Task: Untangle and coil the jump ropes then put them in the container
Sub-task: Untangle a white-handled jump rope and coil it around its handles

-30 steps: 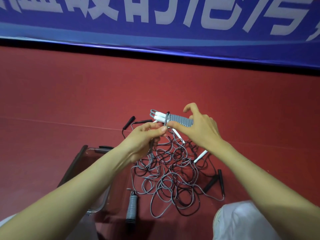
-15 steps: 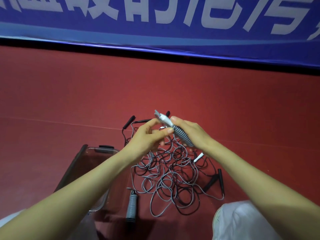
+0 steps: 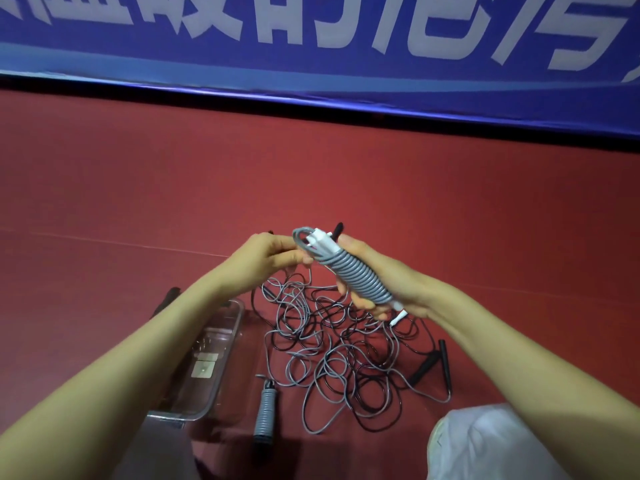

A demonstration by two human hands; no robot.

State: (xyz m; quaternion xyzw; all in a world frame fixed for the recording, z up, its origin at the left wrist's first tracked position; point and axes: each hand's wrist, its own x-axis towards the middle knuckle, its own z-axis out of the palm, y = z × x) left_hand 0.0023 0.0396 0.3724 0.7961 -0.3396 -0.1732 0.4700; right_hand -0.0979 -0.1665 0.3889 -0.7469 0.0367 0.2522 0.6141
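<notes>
container lies left of the tangled ropes on floor.

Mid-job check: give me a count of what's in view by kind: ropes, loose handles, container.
Coiled grey rope bundle with white handles, in right hand: 1
Tangled pile of grey and black ropes: 1
Slim black handles: 4, one only a tip
Loose grey ribbed handle: 1
Clear plastic container: 1
Total: 8

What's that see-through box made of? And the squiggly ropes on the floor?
The box looks like clear, glossy hard plastic: the floor shows through its walls. The ropes seem thin, smooth plastic-coated cord, grey and black, holding springy loops.
</notes>
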